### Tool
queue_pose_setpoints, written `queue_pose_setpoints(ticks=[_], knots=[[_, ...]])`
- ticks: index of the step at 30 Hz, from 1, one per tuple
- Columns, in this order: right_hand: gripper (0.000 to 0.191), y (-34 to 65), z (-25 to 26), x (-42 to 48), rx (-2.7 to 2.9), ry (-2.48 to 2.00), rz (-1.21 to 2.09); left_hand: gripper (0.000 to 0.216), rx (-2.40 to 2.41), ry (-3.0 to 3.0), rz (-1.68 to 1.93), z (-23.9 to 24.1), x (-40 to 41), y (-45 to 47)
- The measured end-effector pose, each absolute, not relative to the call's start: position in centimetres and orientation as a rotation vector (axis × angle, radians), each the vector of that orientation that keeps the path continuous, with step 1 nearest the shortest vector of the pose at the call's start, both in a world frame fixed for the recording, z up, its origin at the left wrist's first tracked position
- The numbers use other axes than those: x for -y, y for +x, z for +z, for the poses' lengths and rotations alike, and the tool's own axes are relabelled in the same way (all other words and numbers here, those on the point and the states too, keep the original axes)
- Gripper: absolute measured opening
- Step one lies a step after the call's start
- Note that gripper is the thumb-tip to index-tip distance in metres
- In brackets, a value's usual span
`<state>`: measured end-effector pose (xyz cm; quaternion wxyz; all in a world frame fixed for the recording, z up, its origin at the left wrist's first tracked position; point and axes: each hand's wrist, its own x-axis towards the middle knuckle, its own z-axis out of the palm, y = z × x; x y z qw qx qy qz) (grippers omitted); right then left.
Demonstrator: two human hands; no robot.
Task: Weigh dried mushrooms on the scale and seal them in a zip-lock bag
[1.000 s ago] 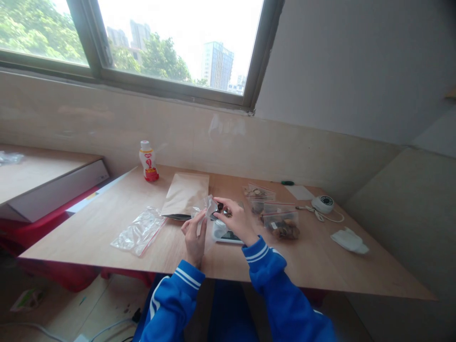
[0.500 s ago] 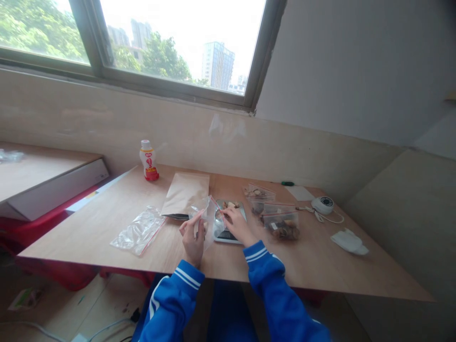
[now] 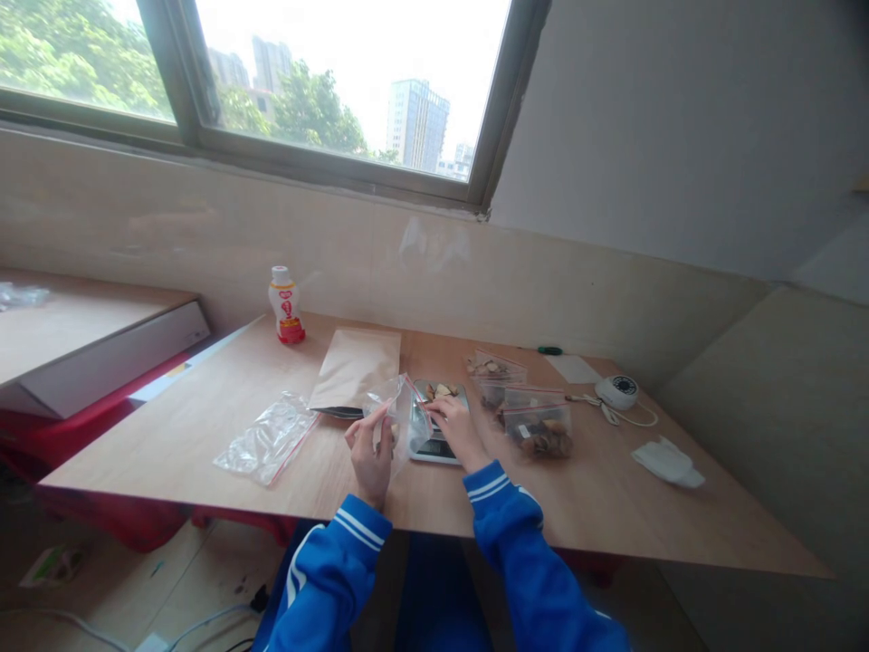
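My left hand (image 3: pixel 370 453) pinches the edge of a clear zip bag (image 3: pixel 400 417) with a red seal strip and holds it up over the table. My right hand (image 3: pixel 456 426) is closed at the bag's open mouth, just above a small digital scale (image 3: pixel 434 447). Brown dried pieces (image 3: pixel 441 391) lie on the scale's pan. What the right fingers hold is too small to make out. Both arms wear blue sleeves with white stripes.
Two filled zip bags (image 3: pixel 536 426) lie right of the scale. A brown paper pouch (image 3: pixel 354 369), an empty zip bag (image 3: pixel 268 437) and a small drink bottle (image 3: pixel 286 305) sit to the left. A white round device (image 3: pixel 616 391) with a cable and a crumpled tissue (image 3: pixel 665 459) lie at the right.
My right hand dropped from the raised bag mouth down toward the scale pan. The bag in my left hand has opened wider and hangs lower.
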<state>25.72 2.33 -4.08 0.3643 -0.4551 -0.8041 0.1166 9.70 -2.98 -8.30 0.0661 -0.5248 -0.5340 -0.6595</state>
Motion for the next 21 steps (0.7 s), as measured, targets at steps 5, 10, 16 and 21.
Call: queue_pose_setpoints(ticks=[5,10,16,21], knots=[[0.018,26.4,-2.4,-2.0,1.994,-1.172,0.358,0.027,1.688,-1.57,-2.015,-8.4,3.0,9.8],[0.019,27.0,-1.2,-2.0,1.89,-1.167,0.34,0.027,1.698,-1.541,-2.03,-8.5,2.9,9.7],[0.021,27.2,0.7,-1.7,1.793,-1.147,0.231,0.028,1.695,-1.573,-2.033,-8.2,2.9,9.7],[0.02,25.6,2.2,-0.4,1.956,-1.047,0.199,0.028,1.708,-1.569,-2.031,-8.0,3.1,9.8]])
